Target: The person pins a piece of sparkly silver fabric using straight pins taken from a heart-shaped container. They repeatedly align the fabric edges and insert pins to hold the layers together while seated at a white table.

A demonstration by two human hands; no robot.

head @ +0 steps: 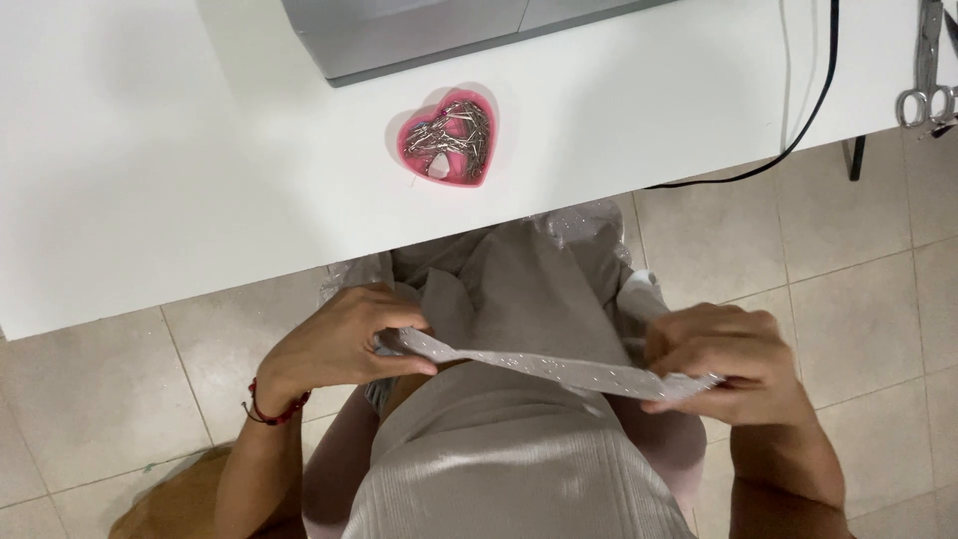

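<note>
A piece of grey fabric with small glittering specks (529, 299) lies over my lap below the table edge. My left hand (339, 339), with a red cord bracelet at the wrist, pinches the left end of its folded edge. My right hand (723, 354) grips the right end of the same edge. The strip (539, 364) is stretched flat between both hands. The rest of the fabric hangs down toward the floor under the table.
A white table (200, 180) fills the upper view. On it sit a pink heart-shaped dish of pins (446, 135), the grey base of a machine (419, 35), a black cable (813, 100) and scissors (928, 70) at the far right. Beige floor tiles (858, 299) lie below.
</note>
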